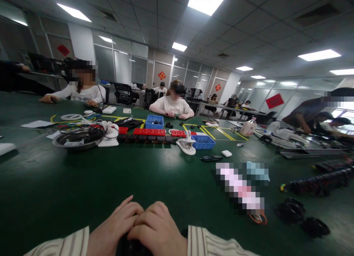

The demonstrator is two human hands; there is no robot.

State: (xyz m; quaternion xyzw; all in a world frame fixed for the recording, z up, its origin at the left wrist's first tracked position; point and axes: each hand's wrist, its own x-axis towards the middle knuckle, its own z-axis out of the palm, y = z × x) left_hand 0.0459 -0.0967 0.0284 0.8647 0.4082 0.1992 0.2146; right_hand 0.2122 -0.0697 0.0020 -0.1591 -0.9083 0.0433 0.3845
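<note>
At the bottom of the head view, my left hand (116, 223) and my right hand (159, 226) meet, their fingers bent and overlapping. Beneath them a glossy black object (134, 246) shows in part; its kind is hidden by the hands and the frame's lower edge. Both hands curl over it near the front of the green table (83, 189). Of the left hand, one finger points up and outward while the others close in under the right fingers.
A metal bowl (79, 143) of cables, red and black power-strip parts (149, 132), blue bins (203, 141) and a white clip stand (186, 147) line the table. Black coils (315, 226) lie at right. A co-worker (173, 103) sits opposite; another (83, 88) sits far left.
</note>
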